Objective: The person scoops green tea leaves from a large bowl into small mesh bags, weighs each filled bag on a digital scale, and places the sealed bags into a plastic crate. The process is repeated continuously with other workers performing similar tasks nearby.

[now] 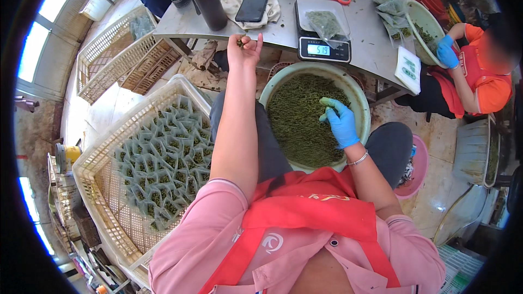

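Now one basin (360,110) holding green leaves (304,117), one crate (103,185) holding dozens of bags (166,155); left hand (247,49) curling round dark clump (239,43), right hand's (343,126) hold unclear.

Left hand (246,49) (bare) holds green bits (240,43); gloved right hand (342,125) over basin (310,67).

Our left arm (235,120): one, short-sleeved in pink, forearm bare and reaching nearly straight ahead, inner side up. Our left hand (246,50): ungloved, palm upward, most fingers curled inward, the outermost finger on the right raised apart. Our right arm (372,181): one, short-sleeved in pink, forearm bare, angled forward and inward. Our right wrist (357,155): ringed by a thin pale bracelet (359,158). Our right hand (342,125): blue-gloved, back upward, fingertips greenish, pointing left; thumb contact unclear.
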### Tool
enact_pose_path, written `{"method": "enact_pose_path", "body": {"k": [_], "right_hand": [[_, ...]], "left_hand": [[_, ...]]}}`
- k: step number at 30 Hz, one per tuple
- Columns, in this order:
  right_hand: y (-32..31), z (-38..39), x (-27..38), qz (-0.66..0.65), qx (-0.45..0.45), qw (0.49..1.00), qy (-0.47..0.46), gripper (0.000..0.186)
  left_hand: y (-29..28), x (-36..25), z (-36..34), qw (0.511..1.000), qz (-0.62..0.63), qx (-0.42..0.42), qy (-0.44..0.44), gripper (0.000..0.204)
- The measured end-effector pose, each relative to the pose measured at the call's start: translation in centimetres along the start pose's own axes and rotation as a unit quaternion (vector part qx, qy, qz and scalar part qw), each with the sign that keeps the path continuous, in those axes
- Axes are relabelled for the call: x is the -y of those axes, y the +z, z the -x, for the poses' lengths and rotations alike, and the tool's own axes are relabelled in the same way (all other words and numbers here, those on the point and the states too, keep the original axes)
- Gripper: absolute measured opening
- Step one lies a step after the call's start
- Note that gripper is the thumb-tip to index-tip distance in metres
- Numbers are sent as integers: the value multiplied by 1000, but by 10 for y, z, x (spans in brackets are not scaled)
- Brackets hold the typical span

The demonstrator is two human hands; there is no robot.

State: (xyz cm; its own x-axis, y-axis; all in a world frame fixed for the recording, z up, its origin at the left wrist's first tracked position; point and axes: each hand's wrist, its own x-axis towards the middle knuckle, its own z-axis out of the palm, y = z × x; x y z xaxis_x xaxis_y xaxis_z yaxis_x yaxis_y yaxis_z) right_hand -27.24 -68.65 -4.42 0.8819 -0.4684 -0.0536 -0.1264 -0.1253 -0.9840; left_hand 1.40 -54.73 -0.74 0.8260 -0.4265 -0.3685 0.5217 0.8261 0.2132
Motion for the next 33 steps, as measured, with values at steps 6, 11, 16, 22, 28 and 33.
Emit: {"method": "enact_pose_path", "body": {"k": [6,11,16,22,28,33], "right_hand": [[21,-14,38,-82,-7,996,-30,31],[42,-27,78,-75,14,991,-112,41],[49,-31,88,52,39,995,-70,48],[35,-23,63,52,62,993,-90,37],[41,-6,92,334,10,933,-136,36],[31,-27,59,251,-60,933,-252,25]], "left_hand": [[-5,7,80,965,-234,115,-24,38],[-7,32,109,891,-416,182,-10,48],[-17,50,118,807,-537,238,-56,58],[-22,68,122,823,-512,195,-151,70],[-38,76,104,776,-573,230,-132,80],[-26,77,113,806,-530,229,-134,74]]}}
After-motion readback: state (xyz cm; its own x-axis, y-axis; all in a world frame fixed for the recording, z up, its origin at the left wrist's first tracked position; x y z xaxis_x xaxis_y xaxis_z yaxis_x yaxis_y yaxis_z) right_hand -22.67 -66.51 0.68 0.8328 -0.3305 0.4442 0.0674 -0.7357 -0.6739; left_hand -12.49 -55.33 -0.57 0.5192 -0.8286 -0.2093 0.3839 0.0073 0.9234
